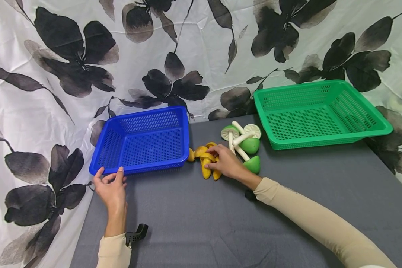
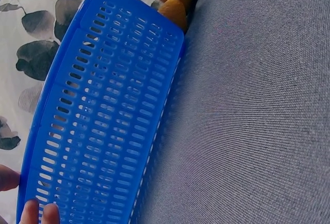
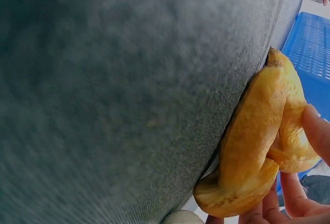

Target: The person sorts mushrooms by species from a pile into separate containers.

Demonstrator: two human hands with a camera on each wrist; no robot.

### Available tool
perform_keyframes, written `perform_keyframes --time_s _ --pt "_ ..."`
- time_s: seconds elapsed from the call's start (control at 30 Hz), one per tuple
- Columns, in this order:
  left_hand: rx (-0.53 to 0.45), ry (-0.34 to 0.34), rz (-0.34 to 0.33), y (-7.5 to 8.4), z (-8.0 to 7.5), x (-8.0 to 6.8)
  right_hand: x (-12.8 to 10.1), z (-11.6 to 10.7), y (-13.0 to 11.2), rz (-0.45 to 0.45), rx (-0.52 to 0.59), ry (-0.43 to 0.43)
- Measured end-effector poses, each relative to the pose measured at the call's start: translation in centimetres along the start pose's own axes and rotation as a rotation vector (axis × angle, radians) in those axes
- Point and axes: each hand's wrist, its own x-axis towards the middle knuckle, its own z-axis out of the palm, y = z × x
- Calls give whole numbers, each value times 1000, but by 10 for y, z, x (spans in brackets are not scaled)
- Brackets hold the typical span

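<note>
While the left hand (image 1: 112,188) reaches forward from a beige sleeve, its fingers (image 2: 36,212) lie nearly straight over the near rim of the blue perforated plastic basket (image 1: 144,143), the thumb set apart at the basket's near left corner. The right hand (image 1: 225,162), its forearm stretched diagonally across the grey cloth-covered table (image 1: 288,193), rests palm-down on the pile of yellow-orange fruit-shaped wedges (image 1: 205,158); its fingers (image 3: 314,131) curl round one or two wedges, as the right wrist view shows. This pile lies on the table just beside the blue basket's right near corner, between that basket and a cluster of green-capped toy mushrooms with white stems (image 1: 246,141). The mushrooms lie near the left near corner of the green perforated plastic basket (image 1: 321,115), which stands at the table's far right. Neither basket holds anything. A white cloth printed with black flowers (image 1: 70,74) hangs behind the table.
</note>
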Motion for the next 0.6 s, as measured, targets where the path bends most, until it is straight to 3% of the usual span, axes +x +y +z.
perform_keyframes --time_s 0.6 --pt "21 9 11 -1 0 -2 -7 -15 -6 17 244 13"
